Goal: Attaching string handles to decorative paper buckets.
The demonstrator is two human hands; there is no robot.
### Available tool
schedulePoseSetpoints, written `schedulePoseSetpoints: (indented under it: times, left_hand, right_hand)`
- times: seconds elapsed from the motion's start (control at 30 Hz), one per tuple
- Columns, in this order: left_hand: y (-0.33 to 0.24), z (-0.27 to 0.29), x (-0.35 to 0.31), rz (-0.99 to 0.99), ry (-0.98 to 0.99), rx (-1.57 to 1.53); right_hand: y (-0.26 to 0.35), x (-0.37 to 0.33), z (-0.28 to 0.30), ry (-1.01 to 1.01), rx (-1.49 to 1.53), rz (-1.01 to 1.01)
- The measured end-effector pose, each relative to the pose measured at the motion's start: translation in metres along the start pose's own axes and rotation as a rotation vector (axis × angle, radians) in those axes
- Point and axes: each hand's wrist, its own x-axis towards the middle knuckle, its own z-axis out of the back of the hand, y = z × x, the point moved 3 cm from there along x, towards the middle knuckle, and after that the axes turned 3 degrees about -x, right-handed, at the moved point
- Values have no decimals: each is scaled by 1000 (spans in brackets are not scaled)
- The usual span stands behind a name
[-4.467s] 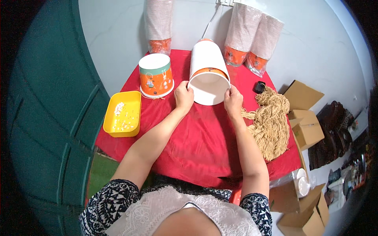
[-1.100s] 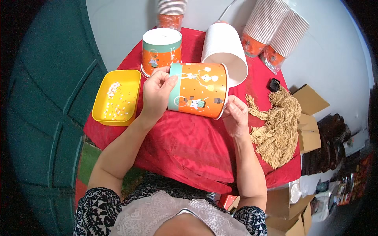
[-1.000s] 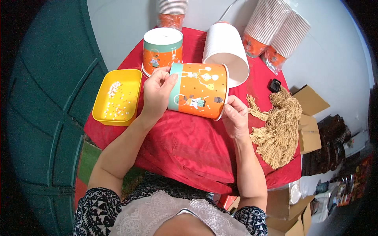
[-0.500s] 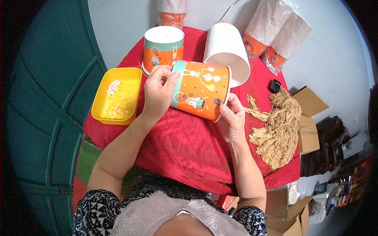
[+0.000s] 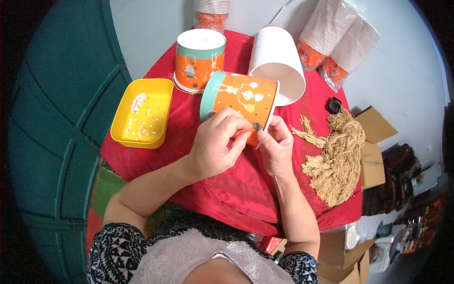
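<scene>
An orange paper bucket [image 5: 239,99] with a teal band and skeleton pictures is tipped on its side over the table. My right hand [image 5: 278,150] grips its white rim between thumb and fingers. In front of the bucket, close to that rim, my left hand [image 5: 218,144] is closed in a pinch. Whatever it pinches, if anything, is too small or hidden to make out. The bucket's inside faces away to the right and is hidden. Just behind, a matching bucket [image 5: 199,59] stands upside down.
A yellow tub [image 5: 166,111] with small pale beads sits at the left. White nested buckets [image 5: 274,54] lie behind. Tan yarn [image 5: 338,161] and a small black object [image 5: 333,105] rest right, on the red cloth [image 5: 227,199]. Wrapped bucket stacks [image 5: 326,28] stand at the back.
My left hand has left the bucket's teal end and come down to the right, near the rim, in a pinch. My right hand still holds the rim.
</scene>
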Motion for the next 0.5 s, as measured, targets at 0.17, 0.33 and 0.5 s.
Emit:
schedulePoseSetpoints:
  times: [0.17,0.33,0.5]
  left_hand:
    - [8,-5,-3,29,-12,0]
    - [12,-8,-4,38,-12,29]
    - [12,-8,-6,-16,-52,70]
  right_hand:
    - [-1,-4,-3,40,-30,0]
    - [1,-4,-9,19,-75,44]
    - [-1,-5,-9,21,-200,137]
